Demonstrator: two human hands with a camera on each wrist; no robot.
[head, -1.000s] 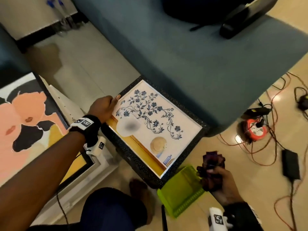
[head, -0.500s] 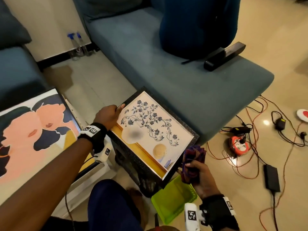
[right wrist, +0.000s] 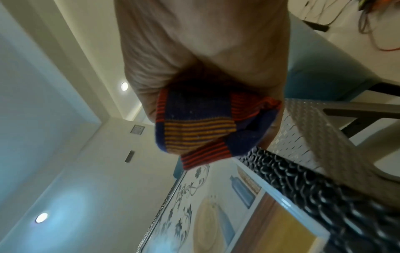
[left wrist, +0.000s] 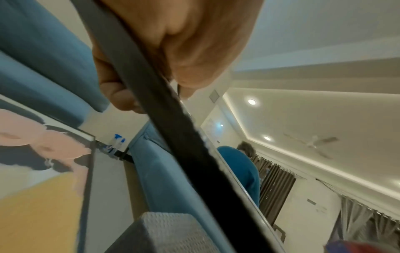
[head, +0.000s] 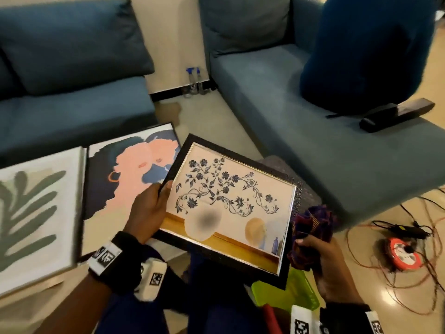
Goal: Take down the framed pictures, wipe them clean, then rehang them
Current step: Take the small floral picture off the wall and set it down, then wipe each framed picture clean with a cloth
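The left hand (head: 149,210) is holding the black-framed flower picture (head: 231,203) by its left edge, thumb on the glass and fingers (left wrist: 116,95) curled behind the frame, its grip tight on it; the picture is tilting face-up over the person's lap, above a grey stool (head: 286,169). The right hand (head: 330,268) is clutching a bunched striped cloth (head: 313,227) just beside the picture's right edge. Two larger pictures, one with pink faces (head: 127,179) and one with a green leaf (head: 31,208), are leaning against the blue sofa (head: 72,112) to the left.
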